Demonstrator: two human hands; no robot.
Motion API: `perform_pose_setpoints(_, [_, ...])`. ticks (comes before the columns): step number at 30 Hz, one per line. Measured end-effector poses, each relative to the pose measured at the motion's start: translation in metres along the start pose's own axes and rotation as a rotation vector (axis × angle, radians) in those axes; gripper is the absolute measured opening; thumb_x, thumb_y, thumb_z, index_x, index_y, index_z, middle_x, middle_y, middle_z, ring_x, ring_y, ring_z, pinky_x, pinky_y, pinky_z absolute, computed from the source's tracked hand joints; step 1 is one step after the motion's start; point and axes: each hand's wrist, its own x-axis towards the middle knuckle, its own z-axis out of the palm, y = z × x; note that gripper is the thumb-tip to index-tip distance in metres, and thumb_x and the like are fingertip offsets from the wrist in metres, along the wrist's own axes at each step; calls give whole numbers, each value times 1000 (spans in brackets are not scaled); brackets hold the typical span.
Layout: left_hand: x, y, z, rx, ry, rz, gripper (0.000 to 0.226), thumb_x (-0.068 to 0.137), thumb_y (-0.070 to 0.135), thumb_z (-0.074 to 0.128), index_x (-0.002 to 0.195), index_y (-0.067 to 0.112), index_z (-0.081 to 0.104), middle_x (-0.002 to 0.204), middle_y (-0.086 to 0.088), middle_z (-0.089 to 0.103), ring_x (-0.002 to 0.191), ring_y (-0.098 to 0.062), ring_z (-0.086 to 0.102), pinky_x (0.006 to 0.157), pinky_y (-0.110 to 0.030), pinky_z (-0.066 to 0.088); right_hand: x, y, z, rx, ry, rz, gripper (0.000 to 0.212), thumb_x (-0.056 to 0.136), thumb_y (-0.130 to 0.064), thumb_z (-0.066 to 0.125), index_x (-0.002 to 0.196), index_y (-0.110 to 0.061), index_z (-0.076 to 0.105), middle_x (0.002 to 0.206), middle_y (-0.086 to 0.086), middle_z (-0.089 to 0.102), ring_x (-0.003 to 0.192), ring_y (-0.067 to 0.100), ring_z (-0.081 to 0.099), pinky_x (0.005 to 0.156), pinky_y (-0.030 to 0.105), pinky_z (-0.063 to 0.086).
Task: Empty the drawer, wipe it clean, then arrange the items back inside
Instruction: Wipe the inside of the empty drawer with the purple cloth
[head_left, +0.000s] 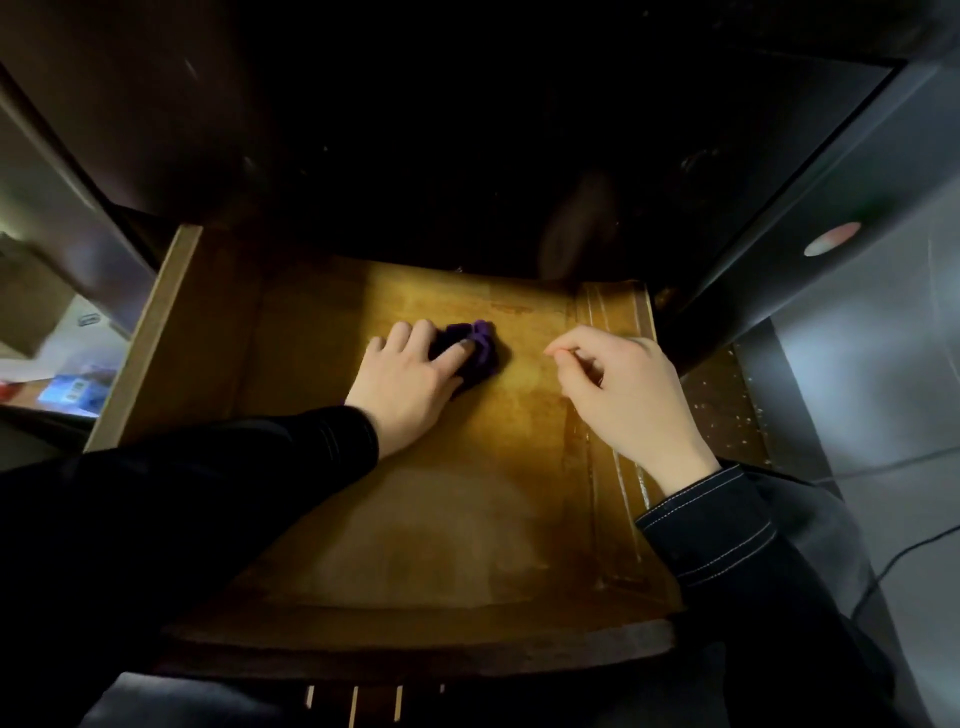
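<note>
pressing on a purple cloth (480, 345) in the head view, the left hand (410, 374) lies with its fingers nearly straight. the cloth sits bunched on the floor of the open drawer (140, 343). the right hand (628, 395) hovers just beside it, fingers loosely curled, with nothing visible in them. the cloth looks soft, light and limp, and is likely best held with a flat palm over its bunched middle.

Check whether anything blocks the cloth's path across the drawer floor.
Nothing visible does. The left hand presses the cloth on the bare drawer floor; the right hand is off to its right, not touching it.
</note>
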Motion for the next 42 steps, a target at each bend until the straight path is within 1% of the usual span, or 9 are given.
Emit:
perform_pose_setpoints(2, [-8, 2, 5, -43, -8, -7, 45, 102, 38, 46, 144, 22, 47, 118, -18, 50, 105, -38, 48, 81, -47, 45, 0, 0, 1, 11, 2, -2, 19, 102, -29, 52, 109, -25, 70, 79, -14, 69, 74, 3, 65, 71, 35, 60])
perform_pose_setpoints(6, [-51, 31, 7, -127, -37, 405, 37, 95, 35, 54, 127, 19, 65, 102, -15, 59, 87, -34, 58, 61, -40, 52, -1, 4, -2, 22, 114, -17, 17, 101, -26, 54, 107, -24, 71, 85, -15, 68, 80, 4, 64, 74, 35, 58])
perform_pose_setpoints(8, [-54, 35, 7, -96, -50, 548, 37, 94, 37, 53, 125, 23, 66, 101, -11, 60, 84, -29, 59, 57, -35, 52, -4, 8, -7, 21, 156, -40, 18, 100, -25, 54, 106, -21, 71, 97, -14, 66, 90, 3, 60, 79, 24, 53])
perform_pose_setpoints(12, [-13, 40, 12, -103, -79, 442, 44, 99, 42, 47, 140, 26, 53, 116, -10, 53, 101, -31, 54, 72, -40, 52, -17, 18, -11, -247, 174, -153, 18, 98, -21, 56, 102, -15, 72, 105, -7, 59, 102, 9, 50, 80, 11, 37])
perform_pose_setpoints(15, [35, 49, 19, -97, -68, 301, 49, 100, 43, 43, 148, 30, 41, 126, -9, 46, 111, -31, 48, 82, -41, 49, -22, 22, -8, -214, 238, 19, 19, 96, -21, 55, 103, -16, 72, 113, -4, 56, 109, 12, 47, 89, 7, 32])
perform_pose_setpoints(19, [64, 74, 21, -132, -91, 203, 48, 95, 36, 49, 142, 23, 47, 125, -9, 47, 108, -33, 51, 78, -42, 54, -19, 21, -6, -129, 293, 132, 19, 94, -23, 53, 100, -19, 71, 113, -7, 53, 108, 10, 45, 89, 1, 28])
perform_pose_setpoints(28, [-20, 97, 18, -92, -222, 768, 35, 91, 35, 58, 121, 16, 60, 122, -8, 54, 98, -30, 61, 68, -39, 52, -19, 17, -6, -122, 295, 154, 15, 92, -19, 58, 93, -21, 72, 113, -9, 54, 107, 10, 46, 84, 2, 30])
perform_pose_setpoints(38, [65, 75, 22, -126, -101, 305, 36, 94, 39, 53, 128, 29, 59, 126, -5, 54, 100, -31, 63, 71, -36, 52, -19, 21, -4, -124, 303, 158, 16, 92, -20, 56, 94, -21, 72, 114, -8, 54, 109, 10, 46, 82, 5, 32])
perform_pose_setpoints(42, [45, 85, 30, -111, -125, 315, 42, 94, 37, 51, 133, 20, 53, 129, -10, 50, 105, -34, 59, 74, -41, 56, -19, 20, -4, -111, 305, 162, 16, 92, -19, 56, 94, -21, 72, 114, -9, 54, 109, 10, 47, 81, 8, 32])
